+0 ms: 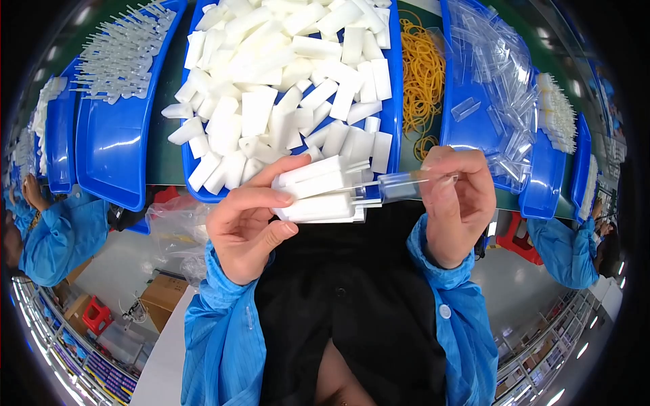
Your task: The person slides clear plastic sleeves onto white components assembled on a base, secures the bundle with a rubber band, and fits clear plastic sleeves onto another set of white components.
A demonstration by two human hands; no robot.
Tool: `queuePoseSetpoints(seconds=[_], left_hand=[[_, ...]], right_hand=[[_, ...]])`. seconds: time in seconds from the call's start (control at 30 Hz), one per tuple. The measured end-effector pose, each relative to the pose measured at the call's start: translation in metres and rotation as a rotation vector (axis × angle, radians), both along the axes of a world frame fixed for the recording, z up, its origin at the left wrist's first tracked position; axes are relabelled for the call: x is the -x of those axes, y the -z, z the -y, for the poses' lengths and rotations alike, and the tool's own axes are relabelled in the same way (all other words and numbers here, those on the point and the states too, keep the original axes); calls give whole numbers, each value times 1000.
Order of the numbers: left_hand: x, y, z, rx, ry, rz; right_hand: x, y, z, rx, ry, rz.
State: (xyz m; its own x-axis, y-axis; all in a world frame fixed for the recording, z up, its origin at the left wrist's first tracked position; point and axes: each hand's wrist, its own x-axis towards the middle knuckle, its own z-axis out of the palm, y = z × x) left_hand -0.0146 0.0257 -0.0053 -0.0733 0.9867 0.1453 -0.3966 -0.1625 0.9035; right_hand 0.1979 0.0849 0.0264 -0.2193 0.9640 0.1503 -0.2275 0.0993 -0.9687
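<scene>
My left hand is closed around a bundle of white foam-headed sticks, held level above my lap. Thin white stems stick out of the bundle's right side. In the fingers of my right hand is a clear plastic sleeve, its left end touching or around the tip of one stem. Behind my hands stands a blue tray heaped with loose white foam pieces. More clear sleeves lie in another blue tray at the right.
Yellow rubber bands lie between the trays. At the far left, a blue tray holds many white stemmed parts; white parts fill one at the right. Co-workers' blue sleeves show at both sides. A cardboard box stands behind.
</scene>
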Motion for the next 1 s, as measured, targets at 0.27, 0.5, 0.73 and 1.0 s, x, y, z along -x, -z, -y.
queuePoseSetpoints(seconds=[0.27,0.5,0.73,1.0], left_hand=[[0,-3,0,-16,29,-93],[-1,0,1,-20,-55,-98],[0,-3,-4,-86,-74,-245],[-4,-16,-3,91,-22,-248]], right_hand=[[10,0,2,120,-108,-28],[15,0,4,2,-48,295],[21,11,10,157,-122,-32],[29,12,18,74,-132,-3]])
